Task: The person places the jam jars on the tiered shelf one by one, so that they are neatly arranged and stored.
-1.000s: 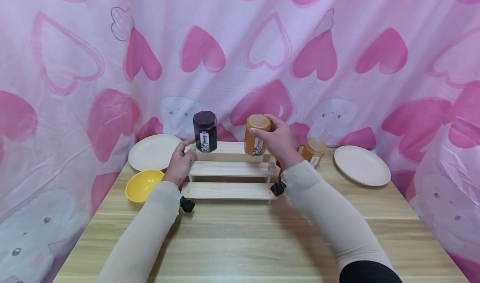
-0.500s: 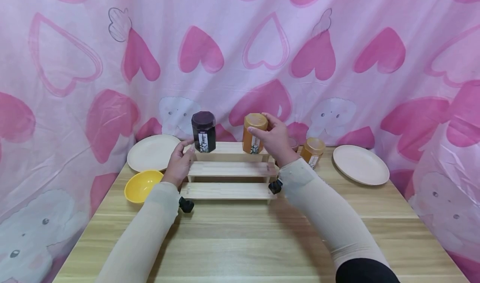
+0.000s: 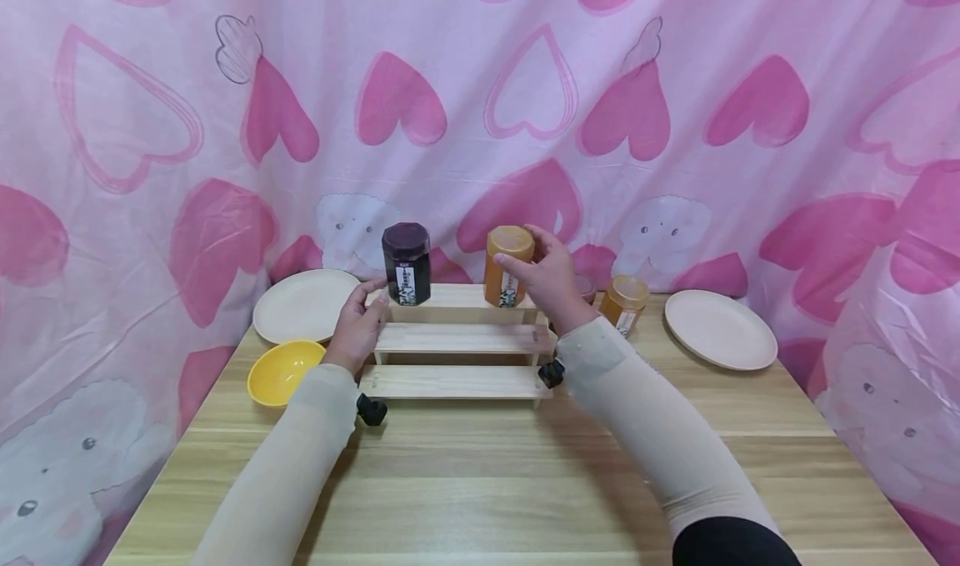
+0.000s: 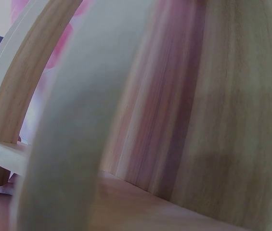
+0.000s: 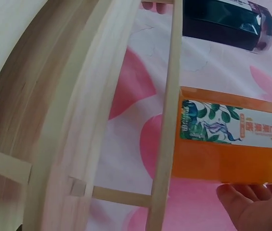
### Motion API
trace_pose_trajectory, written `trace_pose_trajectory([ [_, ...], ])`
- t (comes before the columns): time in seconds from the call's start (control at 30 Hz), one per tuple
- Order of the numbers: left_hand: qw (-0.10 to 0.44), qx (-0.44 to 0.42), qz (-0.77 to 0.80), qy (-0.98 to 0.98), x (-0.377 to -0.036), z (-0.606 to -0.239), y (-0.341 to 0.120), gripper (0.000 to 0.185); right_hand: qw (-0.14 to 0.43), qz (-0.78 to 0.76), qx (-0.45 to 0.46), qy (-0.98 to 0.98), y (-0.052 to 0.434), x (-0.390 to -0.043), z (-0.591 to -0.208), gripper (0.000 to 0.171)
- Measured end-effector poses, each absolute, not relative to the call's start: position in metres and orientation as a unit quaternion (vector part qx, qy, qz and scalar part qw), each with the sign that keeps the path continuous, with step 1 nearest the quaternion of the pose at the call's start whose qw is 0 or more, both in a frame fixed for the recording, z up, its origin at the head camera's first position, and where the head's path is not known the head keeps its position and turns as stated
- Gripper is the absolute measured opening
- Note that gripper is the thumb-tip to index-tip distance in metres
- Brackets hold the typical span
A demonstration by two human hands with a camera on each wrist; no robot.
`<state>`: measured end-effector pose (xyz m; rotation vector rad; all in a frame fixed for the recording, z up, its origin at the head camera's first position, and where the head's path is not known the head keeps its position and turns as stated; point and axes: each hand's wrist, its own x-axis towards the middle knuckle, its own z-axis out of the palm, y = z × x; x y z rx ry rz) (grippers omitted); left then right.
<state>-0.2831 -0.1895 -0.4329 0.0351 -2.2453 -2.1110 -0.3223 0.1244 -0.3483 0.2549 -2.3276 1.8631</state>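
A three-step wooden rack (image 3: pixel 457 338) stands on the table. On the left of its top step a dark purple jar (image 3: pixel 407 264) stands upright. My left hand (image 3: pixel 359 326) holds the rack's left end by the top step, thumb in front; a few of its fingertips (image 5: pixel 161 7) show past the step in the right wrist view. Toward the right of the top step, an orange jam jar (image 3: pixel 504 287) with a white label stands upright. My right hand (image 3: pixel 551 278) grips this jar near its lid, thumb in front. In the left wrist view the hand is hidden by the rack (image 4: pixel 78 115).
Right of the rack stands an amber jar (image 3: pixel 624 299), with another reddish lid partly hidden behind my right wrist. A white plate (image 3: pixel 722 330) lies at the far right. Another white plate (image 3: pixel 300 303) and a yellow bowl (image 3: pixel 281 374) are at the left.
Between the first and second frames the orange jar shifts slightly in my right hand toward the dark jar and comes nearly upright. My left hand stays at the rack. Since then little has moved.
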Motion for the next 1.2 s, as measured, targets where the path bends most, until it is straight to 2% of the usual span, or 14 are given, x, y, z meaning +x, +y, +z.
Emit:
trace_pose_trajectory([
  [0.33, 0.031, 0.017, -0.678, -0.734, -0.277, -0.425, -0.185, 0.045, 0.077, 0.630, 0.082, -0.768, 0.152, -0.309, -0.341, 0.084],
  [0.63, 0.032, 0.021, -0.673, -0.739, -0.277, -0.424, -0.185, 0.046, 0.094, 0.620, 0.069, -0.776, 0.197, -0.304, -0.346, 0.069],
  [0.8, 0.031, 0.019, -0.679, -0.734, -0.277, -0.424, -0.186, 0.045, 0.085, 0.603, 0.069, -0.790, 0.218, -0.299, -0.351, 0.072],
  [1.0, 0.030, 0.022, -0.680, -0.732, -0.277, -0.425, -0.185, 0.045, 0.067, 0.603, 0.058, -0.793, 0.240, -0.288, -0.363, 0.074],
  [1.2, 0.035, 0.023, -0.679, -0.733, -0.276, -0.424, -0.185, 0.045, 0.062, 0.607, 0.049, -0.791, 0.256, -0.284, -0.385, 0.068],
])
